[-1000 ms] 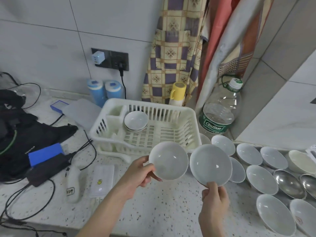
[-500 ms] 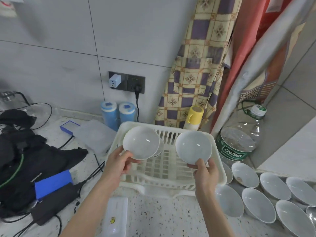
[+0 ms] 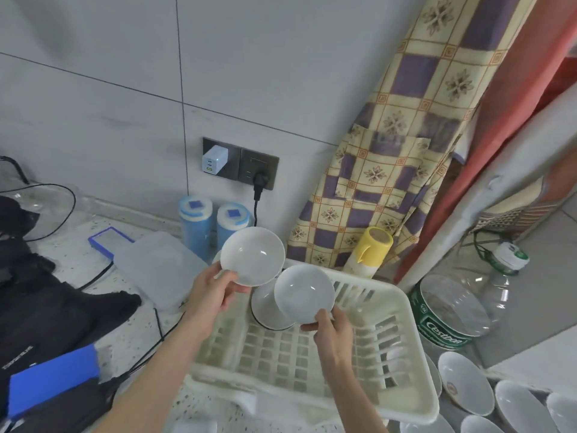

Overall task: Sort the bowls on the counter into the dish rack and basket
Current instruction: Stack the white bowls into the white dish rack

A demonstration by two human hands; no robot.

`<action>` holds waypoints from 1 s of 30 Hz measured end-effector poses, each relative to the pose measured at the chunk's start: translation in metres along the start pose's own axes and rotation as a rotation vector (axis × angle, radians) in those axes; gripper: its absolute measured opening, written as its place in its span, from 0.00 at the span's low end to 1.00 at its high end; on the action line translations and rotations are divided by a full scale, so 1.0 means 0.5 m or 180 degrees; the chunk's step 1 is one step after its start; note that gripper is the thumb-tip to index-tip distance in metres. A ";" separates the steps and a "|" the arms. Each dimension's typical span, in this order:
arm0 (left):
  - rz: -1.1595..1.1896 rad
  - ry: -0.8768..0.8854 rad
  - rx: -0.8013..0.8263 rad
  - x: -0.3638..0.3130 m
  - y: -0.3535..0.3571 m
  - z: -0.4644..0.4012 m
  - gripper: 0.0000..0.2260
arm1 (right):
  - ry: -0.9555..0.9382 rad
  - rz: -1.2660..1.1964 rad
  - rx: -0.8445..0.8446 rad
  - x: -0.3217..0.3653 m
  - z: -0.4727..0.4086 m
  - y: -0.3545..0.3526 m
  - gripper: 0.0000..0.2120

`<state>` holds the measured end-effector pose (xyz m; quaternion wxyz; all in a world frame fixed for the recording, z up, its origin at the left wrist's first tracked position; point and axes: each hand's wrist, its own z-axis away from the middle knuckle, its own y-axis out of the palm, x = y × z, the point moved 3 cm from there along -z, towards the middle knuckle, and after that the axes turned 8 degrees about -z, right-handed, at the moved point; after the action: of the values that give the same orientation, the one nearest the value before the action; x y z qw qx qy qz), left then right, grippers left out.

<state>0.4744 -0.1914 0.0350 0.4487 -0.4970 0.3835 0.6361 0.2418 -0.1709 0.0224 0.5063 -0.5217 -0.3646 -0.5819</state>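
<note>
Bowls are the matter here: two small white ones are held up over the far left corner of the white dish rack. The left hand pinches the lower rim of the upper bowl, thumb on the inner face, fingers curled behind. The right hand pinches the lower rim of the lower bowl the same way. Both bowls are tilted up on edge with their hollows facing the person, and the two overlap slightly in view; whether they touch cannot be told.

Directly below and behind the right hand's bowl, a bowl already in the rack leans in that same corner. That is the relation the coming move likely turns on: the stored bowl lies just beneath the right hand's bowl, nearer to it than to the left hand's, so the right bowl probably nests first. More bowls wait on the counter beyond the rack's near right corner.
</note>
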 end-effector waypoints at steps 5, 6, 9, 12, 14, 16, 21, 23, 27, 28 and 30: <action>0.0190 -0.0005 0.0012 0.007 0.010 -0.023 0.13 | 0.0140 -0.0011 0.0089 -0.018 -0.018 0.039 0.15; 0.0236 -0.0008 0.0012 0.008 0.011 -0.027 0.12 | 0.0157 0.0005 0.0102 -0.022 -0.020 0.044 0.14; 0.0261 -0.0012 0.0024 0.011 0.010 -0.036 0.08 | 0.0235 0.0049 0.0130 -0.035 -0.024 0.053 0.12; 0.0255 0.0000 0.0040 0.010 0.007 -0.042 0.09 | 0.0212 -0.0026 0.0088 -0.049 -0.021 0.058 0.16; 0.0245 0.0010 0.0064 0.008 0.007 -0.045 0.10 | 0.0235 -0.0061 0.0058 -0.059 -0.019 0.059 0.15; 0.0222 0.0006 0.0058 0.008 0.006 -0.046 0.10 | 0.0268 -0.0053 0.0062 -0.070 -0.017 0.060 0.10; 0.0179 -0.0060 0.0026 0.004 0.006 -0.042 0.10 | 0.0292 0.0104 0.0093 -0.081 -0.013 0.072 0.10; 0.0128 -0.0044 0.0012 0.000 0.007 -0.039 0.09 | 0.0338 0.0105 0.0076 -0.083 -0.017 0.077 0.10; -0.0082 0.0001 0.0069 -0.007 0.012 -0.030 0.10 | 0.0377 0.0091 0.0075 -0.083 -0.023 0.083 0.10; -0.0153 0.0003 0.0115 -0.007 0.015 -0.029 0.11 | 0.0378 0.0104 0.0086 -0.083 -0.025 0.084 0.09; -0.0308 -0.0007 0.0184 -0.004 0.017 -0.027 0.11 | 0.0394 0.0137 0.0148 -0.082 -0.027 0.084 0.10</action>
<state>0.4703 -0.2068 0.0346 0.4935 -0.5011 0.3768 0.6028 0.2771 -0.1846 -0.0245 0.5522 -0.4805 -0.3348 -0.5933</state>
